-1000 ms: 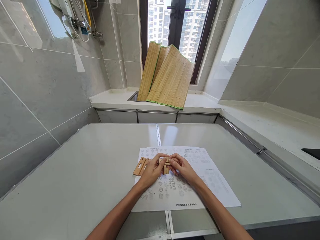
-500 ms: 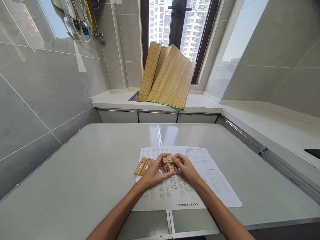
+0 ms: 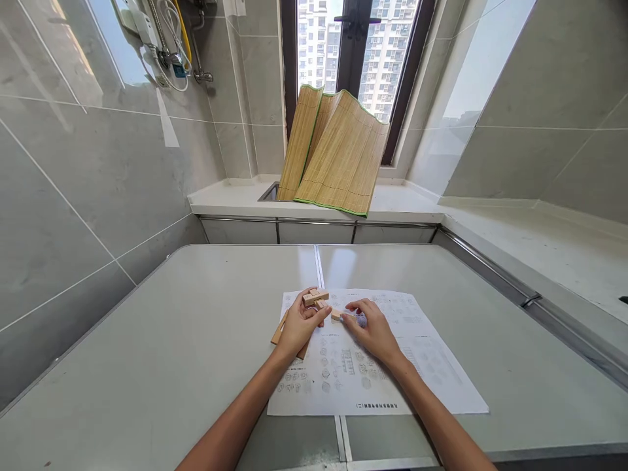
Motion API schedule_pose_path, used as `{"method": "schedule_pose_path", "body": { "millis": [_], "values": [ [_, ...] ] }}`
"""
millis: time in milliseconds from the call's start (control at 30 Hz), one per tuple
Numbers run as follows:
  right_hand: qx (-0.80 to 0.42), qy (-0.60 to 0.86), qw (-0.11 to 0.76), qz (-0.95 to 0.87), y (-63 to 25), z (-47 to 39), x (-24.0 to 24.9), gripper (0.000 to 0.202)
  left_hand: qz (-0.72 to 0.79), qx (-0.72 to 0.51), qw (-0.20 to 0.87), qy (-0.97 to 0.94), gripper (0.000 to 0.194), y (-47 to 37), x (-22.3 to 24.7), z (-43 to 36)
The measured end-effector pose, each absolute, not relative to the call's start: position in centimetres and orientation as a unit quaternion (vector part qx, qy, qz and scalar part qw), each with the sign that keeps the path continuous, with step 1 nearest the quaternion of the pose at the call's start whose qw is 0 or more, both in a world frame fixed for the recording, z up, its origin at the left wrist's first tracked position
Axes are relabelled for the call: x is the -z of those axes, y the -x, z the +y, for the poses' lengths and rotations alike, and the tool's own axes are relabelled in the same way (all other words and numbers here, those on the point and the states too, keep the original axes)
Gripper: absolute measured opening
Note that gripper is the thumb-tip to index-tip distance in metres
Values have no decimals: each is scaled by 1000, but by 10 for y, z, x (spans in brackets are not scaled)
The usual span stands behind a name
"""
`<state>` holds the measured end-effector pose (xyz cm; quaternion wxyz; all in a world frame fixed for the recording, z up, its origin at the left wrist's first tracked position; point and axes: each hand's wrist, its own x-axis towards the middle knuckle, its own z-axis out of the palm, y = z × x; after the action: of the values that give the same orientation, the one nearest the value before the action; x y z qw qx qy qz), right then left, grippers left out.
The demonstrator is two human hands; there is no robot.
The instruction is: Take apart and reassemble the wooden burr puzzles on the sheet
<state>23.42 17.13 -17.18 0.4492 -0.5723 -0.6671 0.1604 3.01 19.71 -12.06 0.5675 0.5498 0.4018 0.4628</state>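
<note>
My left hand (image 3: 297,327) is closed around several light wooden puzzle pieces (image 3: 314,298), which cross each other in a small cluster. To its right, my right hand (image 3: 371,332) pinches a small wooden puzzle piece (image 3: 335,315) between thumb and fingers, apart from the cluster. Flat wooden slats (image 3: 303,352) lie partly hidden under and beside my left hand. Beneath both hands a large white printed sheet (image 3: 422,376) with small diagrams and text is spread out.
The sheet lies on a pale grey folding table (image 3: 196,327) with a metal seam down its middle. A white ledge (image 3: 412,204) runs behind and along the right. A bamboo mat (image 3: 338,163) leans by the window, over a sink edge (image 3: 268,192).
My hands have drawn apart; the right now has a separate piece away from the cluster. My left hand has lifted and turned the cluster. The slats beside it have shifted. The view has moved slightly.
</note>
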Motion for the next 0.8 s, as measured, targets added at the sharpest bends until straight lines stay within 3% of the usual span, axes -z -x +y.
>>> {"method": "schedule_pose_path", "body": {
  "millis": [167, 467, 800],
  "values": [
    [-142, 567, 411, -700, -234, 170, 175, 29, 396, -450, 564, -569, 65, -29, 124, 198],
    [-455, 504, 475, -559, -225, 170, 168, 44, 390, -422, 552, -604, 70, -29, 121, 191],
    [-603, 434, 483, -463, -230, 166, 153, 52, 389, -390, 490, -676, 73, -29, 134, 190]
  ]
}}
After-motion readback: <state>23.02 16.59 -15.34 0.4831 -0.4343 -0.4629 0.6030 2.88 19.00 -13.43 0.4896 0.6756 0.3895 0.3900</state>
